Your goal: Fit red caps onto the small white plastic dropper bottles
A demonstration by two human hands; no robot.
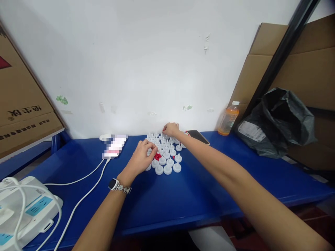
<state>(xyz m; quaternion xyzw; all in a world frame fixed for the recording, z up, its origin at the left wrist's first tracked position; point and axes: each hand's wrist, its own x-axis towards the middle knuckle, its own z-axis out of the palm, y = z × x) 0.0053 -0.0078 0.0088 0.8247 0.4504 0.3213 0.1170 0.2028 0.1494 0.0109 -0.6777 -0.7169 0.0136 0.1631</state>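
Nearest of all, the right forearm (248, 184) slants in from four o'clock over the blue table (188, 198), taking the cluster of white caps (166, 155) as the dial's centre. These sit mostly stem-up and close together, with small red pieces (157, 156) gathered towards nine. On that side the left hand (142, 155) curls over the caps, its fingers bent beside the red pieces; whether they pinch one, I cannot tell. At twelve, the right hand (171, 129) bends its fingers down at the far edge, and whether they are apart or closed on a cap is hidden. With so little room, a light pinch and straight lift seem wise, since a sideways drag could tip neighbouring caps. The right wrist is best raised, as it crosses the one-to-two side near a dark phone (197, 136).
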